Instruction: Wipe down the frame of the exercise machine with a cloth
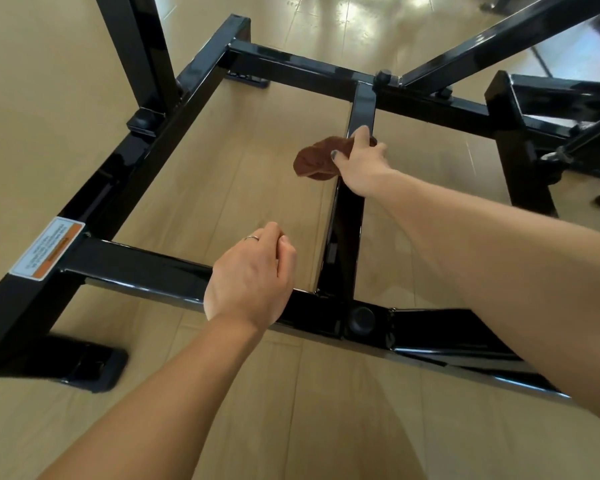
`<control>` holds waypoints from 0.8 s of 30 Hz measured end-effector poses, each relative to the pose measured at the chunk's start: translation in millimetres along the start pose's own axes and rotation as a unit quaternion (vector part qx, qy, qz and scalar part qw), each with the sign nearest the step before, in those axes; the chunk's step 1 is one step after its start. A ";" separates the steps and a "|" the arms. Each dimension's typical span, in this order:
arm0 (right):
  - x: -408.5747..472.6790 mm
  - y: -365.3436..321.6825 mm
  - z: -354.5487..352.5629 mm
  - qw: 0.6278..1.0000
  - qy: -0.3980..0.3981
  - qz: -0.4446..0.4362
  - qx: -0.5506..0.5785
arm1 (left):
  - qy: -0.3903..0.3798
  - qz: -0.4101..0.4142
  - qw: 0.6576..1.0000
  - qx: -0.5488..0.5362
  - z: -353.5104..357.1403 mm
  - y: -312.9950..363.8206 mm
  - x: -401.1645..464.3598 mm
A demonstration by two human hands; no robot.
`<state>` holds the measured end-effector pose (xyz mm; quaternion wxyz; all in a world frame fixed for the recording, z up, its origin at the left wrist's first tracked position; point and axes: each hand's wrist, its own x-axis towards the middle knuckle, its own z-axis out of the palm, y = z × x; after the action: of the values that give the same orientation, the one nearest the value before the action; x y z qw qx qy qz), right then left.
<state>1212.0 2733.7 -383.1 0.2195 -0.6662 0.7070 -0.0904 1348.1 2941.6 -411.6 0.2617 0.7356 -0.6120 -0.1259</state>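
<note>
The right hand [359, 161] grips a brown cloth [314, 159], fingers curled over it and thumb tucked along its near side, pressing it against the top of the centre bar [343, 237] of the black frame [174, 271]. The cloth lies on the far half of that bar, bunched, with most of its bulk hanging off the bar's left side above the floor [222, 161]. The centre bar runs from the near crossbar [146, 268] to the far crossbar [291, 69], and the hand sits nearer the far end. The left hand [250, 278] hovers above the near crossbar, just left of where the centre bar joins it; its fingers are loosely curled and hold nothing, and a ring [252, 238] shows on one finger. A round black cap [361, 320] sits on the near crossbar at that joint. On the frame's left rail, at its near corner, is a white and orange label [47, 249], its print too small to read. A black foot pad [84, 367] rests on the floor under that corner. The floor is pale wood planking, glossy with reflected light at the far edge.
</note>
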 end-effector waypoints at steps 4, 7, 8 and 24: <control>-82.7 9.0 11.1 0.999 -0.031 -0.026 -0.013 | -0.043 0.005 0.999 0.012 -3.5 -0.6 1.1; -142.5 11.8 15.4 0.998 -0.061 -0.032 -0.007 | -0.086 0.043 0.995 -0.019 -17.1 -4.4 -2.0; -159.1 12.7 15.1 0.997 -0.072 -0.032 -0.008 | -0.088 0.063 0.994 -0.012 -24.4 -8.2 -3.9; -245.8 13.8 38.7 0.964 -0.068 -0.257 0.016 | -0.183 0.097 0.974 -0.093 -60.0 -0.2 -45.4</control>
<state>1220.1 2982.8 -376.6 0.2471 -0.8264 0.4941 -0.1091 1368.7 2999.3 -368.0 0.2241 0.6096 -0.7034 -0.2888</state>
